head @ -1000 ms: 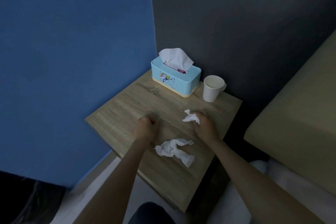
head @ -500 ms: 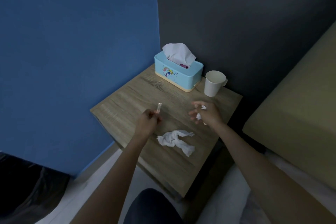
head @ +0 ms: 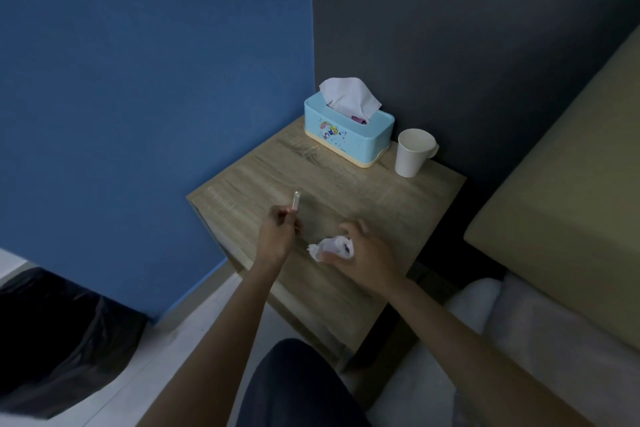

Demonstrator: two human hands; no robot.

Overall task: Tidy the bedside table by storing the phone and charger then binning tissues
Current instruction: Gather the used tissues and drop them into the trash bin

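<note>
Left hand [head: 278,232] is up over the bedside table [head: 346,191], fingers curled in. It pinches a small pale slender thing [head: 296,200] that sticks up past my fingertips, too small for me to say what it is. Right hand [head: 367,253] is just beside it, over the front half of the tabletop. Thumb and curled fingers are wrapped round a crumpled white tissue [head: 332,246], with a tuft poking out to the left of my thumb. Whether that tissue touches the wood, I can't tell from here.

At the back of the table, against the dark wall [head: 450,28], the light-blue tissue box [head: 346,139] stands with a fresh sheet [head: 349,95] rising from its slot. A white paper cup [head: 412,154] stands upright just to its right.

The blue wall [head: 156,80] runs along the table's left side. A black bin bag [head: 52,333] sits low on the floor, well left of the table. The olive bed [head: 571,184] is on the right, and my knee [head: 294,385] in dark cloth is below.
</note>
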